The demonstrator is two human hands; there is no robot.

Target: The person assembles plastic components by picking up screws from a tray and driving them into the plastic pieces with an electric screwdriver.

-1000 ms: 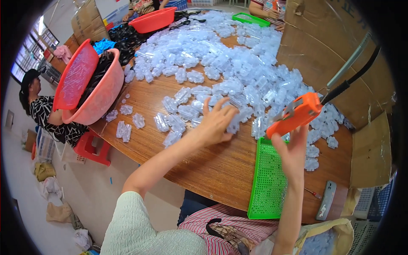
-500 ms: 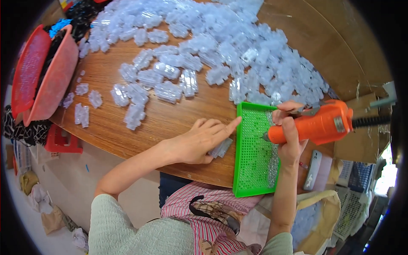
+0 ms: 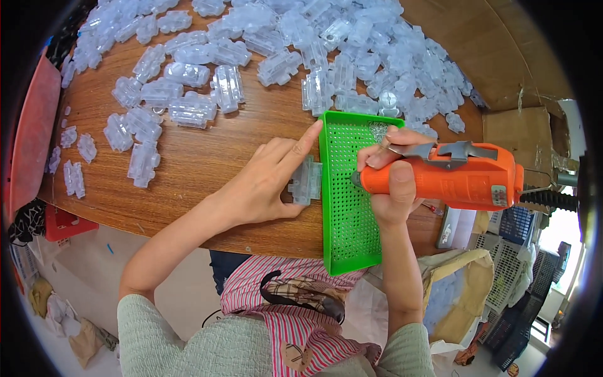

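My left hand rests on the wooden table with thumb and fingers around a clear plastic part, which lies against the left side of a green perforated tray. Its index finger reaches to the tray's rim. In my right hand is an orange electric screwdriver, held sideways over the tray with its dark tip pointing left. Small metal screws lie at the tray's far end; my right hand and the tool hide part of the tray.
Many clear plastic parts are heaped across the far side, several lying loose at left. A pink basket stands at the left edge, cardboard at the right. Beside the tray lies a phone; an open sack stands below.
The whole view has shifted. My left hand has opened out around the plastic part, which now shows more against the tray. The screwdriver tip is slightly closer to the tray's left side.
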